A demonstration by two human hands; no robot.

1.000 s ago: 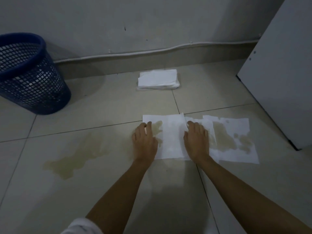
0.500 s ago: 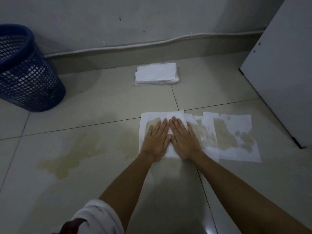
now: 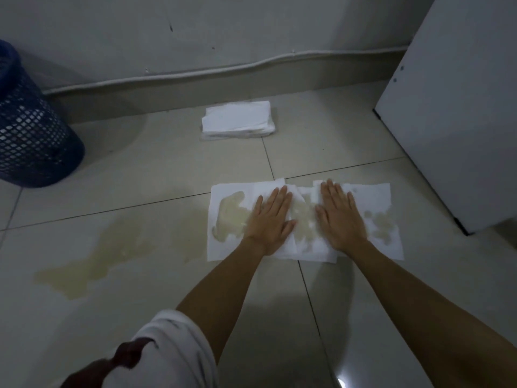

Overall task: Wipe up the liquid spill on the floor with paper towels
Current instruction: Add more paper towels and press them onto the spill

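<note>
Overlapping white paper towels [image 3: 223, 249] lie flat on the tiled floor, soaked with yellowish blotches. My left hand [image 3: 272, 219] presses flat on the left sheet, fingers together and pointing away. My right hand [image 3: 340, 218] lies flat on the sheets to the right, a hand's width from the left one. A yellowish liquid spill [image 3: 92, 261] stays bare on the floor to the left of the towels. A stack of clean folded paper towels [image 3: 237, 120] rests near the wall.
A dark blue mesh bin [image 3: 30, 141] stands at the far left by the wall. A white cabinet panel [image 3: 453, 113] rises at the right. A white cable runs along the baseboard [image 3: 223, 82].
My hands were pressed side by side on the left sheet; they have spread apart, the right hand sliding onto the right sheets. The wet blotch on the left sheet has grown.
</note>
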